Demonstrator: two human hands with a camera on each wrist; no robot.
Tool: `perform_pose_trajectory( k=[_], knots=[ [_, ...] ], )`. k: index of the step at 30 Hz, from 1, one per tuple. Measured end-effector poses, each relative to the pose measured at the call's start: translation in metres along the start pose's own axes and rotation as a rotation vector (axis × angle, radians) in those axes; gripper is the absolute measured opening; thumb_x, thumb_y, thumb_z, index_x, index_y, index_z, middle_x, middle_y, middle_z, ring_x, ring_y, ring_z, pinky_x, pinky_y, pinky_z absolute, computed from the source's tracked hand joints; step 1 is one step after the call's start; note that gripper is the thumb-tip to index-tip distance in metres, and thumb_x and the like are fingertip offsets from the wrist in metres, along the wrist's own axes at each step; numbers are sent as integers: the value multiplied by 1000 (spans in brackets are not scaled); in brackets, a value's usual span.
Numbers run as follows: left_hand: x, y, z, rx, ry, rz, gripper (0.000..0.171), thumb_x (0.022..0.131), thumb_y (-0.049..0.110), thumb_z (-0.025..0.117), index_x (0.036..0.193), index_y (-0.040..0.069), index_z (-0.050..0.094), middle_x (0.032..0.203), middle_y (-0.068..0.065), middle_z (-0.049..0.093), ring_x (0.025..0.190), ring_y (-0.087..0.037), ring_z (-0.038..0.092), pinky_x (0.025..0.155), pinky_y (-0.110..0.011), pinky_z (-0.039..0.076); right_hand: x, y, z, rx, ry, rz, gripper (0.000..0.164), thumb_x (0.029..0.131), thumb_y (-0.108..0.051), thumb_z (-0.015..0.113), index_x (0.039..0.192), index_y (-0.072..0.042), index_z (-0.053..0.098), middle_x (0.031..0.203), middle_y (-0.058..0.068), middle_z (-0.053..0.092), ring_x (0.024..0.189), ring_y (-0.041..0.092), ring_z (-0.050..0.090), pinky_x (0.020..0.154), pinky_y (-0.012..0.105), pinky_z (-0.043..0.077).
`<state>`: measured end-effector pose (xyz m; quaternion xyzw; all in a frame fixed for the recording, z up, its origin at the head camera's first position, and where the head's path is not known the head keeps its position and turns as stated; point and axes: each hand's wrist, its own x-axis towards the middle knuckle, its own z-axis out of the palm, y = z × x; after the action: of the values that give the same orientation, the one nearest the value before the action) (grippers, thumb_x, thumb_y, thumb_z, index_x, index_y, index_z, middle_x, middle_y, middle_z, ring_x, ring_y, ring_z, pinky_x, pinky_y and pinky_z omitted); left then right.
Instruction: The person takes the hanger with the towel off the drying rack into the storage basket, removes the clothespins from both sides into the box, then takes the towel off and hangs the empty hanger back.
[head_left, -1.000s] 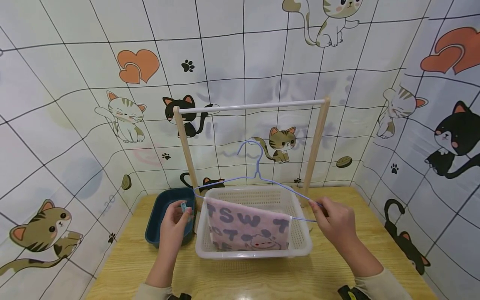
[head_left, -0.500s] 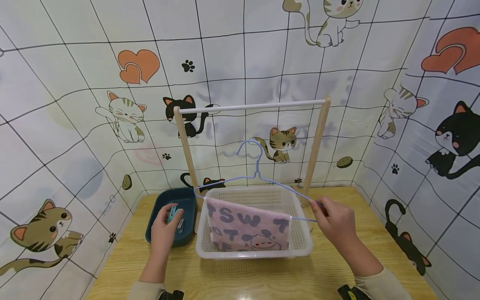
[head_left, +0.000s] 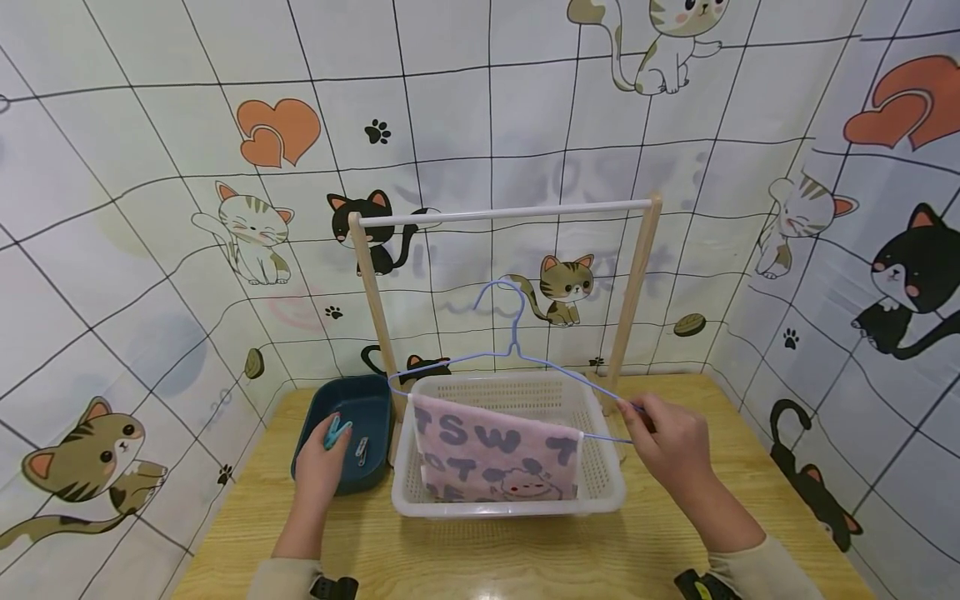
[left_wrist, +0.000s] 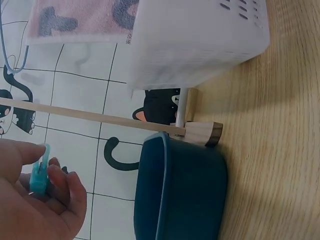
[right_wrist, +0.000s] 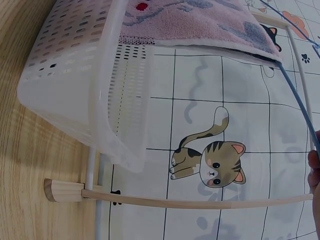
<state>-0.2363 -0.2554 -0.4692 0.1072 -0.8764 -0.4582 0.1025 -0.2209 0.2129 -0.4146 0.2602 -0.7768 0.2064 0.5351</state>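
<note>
My right hand (head_left: 670, 437) grips the right end of a blue clothes hanger (head_left: 516, 342) and holds it up over a white basket (head_left: 506, 510). Folded over the hanger's bottom bar hangs a pink towel (head_left: 495, 454) with grey letters, its lower part down in the basket. My left hand (head_left: 318, 467) pinches a turquoise clothespin (left_wrist: 40, 176) between thumb and fingers, above the dark teal tub (head_left: 307, 417). Inside that tub lies a small pale clothespin (head_left: 362, 451). In the right wrist view only a few fingertips (right_wrist: 314, 162) show, at the hanger's blue wire.
Behind the basket stands a drying rack with wooden posts (head_left: 633, 292) and a white rail (head_left: 502, 213). All of it rests on a wood-grain table (head_left: 480, 558). A cat-patterned cloth wall (head_left: 450, 108) encloses the back and sides.
My left hand has moved left and slightly down from the basket's side to over the teal tub, still pinching the turquoise clothespin. The right hand, hanger and towel have stayed put.
</note>
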Motion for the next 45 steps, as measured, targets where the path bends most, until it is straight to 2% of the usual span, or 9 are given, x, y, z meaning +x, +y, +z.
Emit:
perform_pose_trajectory(
  k=[2, 4, 9, 11, 17, 20, 27, 34, 45],
  knots=[
    [2, -2, -1, 11, -27, -12, 56, 103, 26, 47, 150, -1, 30, 147, -30, 36, 130, -46, 38, 100, -58, 36, 0, 0, 0, 0, -1, 2, 49, 102, -43, 47, 72, -7, 61, 50, -11, 45, 40, -4, 30, 36, 17, 21],
    [4, -5, -1, 22, -38, -15, 57, 103, 21, 46, 151, -3, 26, 143, -31, 39, 124, -45, 44, 95, -55, 41, 0, 0, 0, 1, -1, 3, 49, 102, -43, 48, 72, -7, 61, 50, -11, 46, 41, -4, 30, 36, 17, 21],
    [7, -10, 0, 3, -9, -16, 55, 103, 13, 47, 149, -7, 27, 120, -30, 57, 85, -29, 62, 68, -33, 49, 0, 0, 0, 17, 0, 0, 46, 102, -40, 50, 73, -6, 62, 50, -10, 47, 40, -3, 31, 36, 17, 22],
    [8, -12, 0, -23, -3, -23, 54, 102, 12, 49, 148, -7, 29, 120, -31, 58, 83, -27, 65, 69, -31, 51, 0, 0, 0, 21, 0, -1, 45, 101, -40, 50, 74, -6, 62, 50, -9, 47, 40, -3, 32, 35, 17, 22],
    [10, -18, 0, -62, 47, -39, 51, 100, 11, 53, 144, -9, 36, 115, -31, 58, 86, -30, 68, 67, -28, 52, 0, 0, 1, 3, -5, -4, 48, 102, -43, 48, 73, -6, 61, 50, -10, 46, 40, -3, 30, 36, 17, 22],
    [12, -18, -1, -53, 76, -19, 53, 99, 9, 54, 145, -8, 34, 125, -30, 56, 95, -36, 66, 73, -35, 54, 1, -1, 0, 1, -9, -3, 49, 102, -43, 47, 72, -7, 60, 50, -11, 45, 40, -4, 29, 36, 17, 21],
    [11, -12, -8, -103, 27, -46, 62, 103, 23, 49, 155, 4, 20, 156, -25, 22, 133, -44, 37, 100, -57, 38, 2, -2, -1, 10, -28, 1, 48, 102, -43, 47, 73, -6, 60, 50, -9, 46, 39, -1, 31, 35, 18, 23],
    [7, -4, -9, -139, 36, -42, 60, 104, 36, 42, 154, 6, 25, 156, -21, 26, 137, -41, 34, 105, -56, 33, 2, -2, -2, 7, -25, 8, 48, 102, -43, 47, 73, -7, 60, 50, -10, 44, 40, -2, 29, 36, 18, 21],
    [-8, 26, -5, -168, 29, 44, 52, 104, 33, 44, 149, 8, 36, 151, -17, 36, 133, -36, 41, 102, -55, 37, 2, -1, 0, -4, -1, -5, 49, 102, -43, 47, 72, -7, 60, 49, -11, 43, 41, -5, 26, 36, 17, 19]
  ],
)
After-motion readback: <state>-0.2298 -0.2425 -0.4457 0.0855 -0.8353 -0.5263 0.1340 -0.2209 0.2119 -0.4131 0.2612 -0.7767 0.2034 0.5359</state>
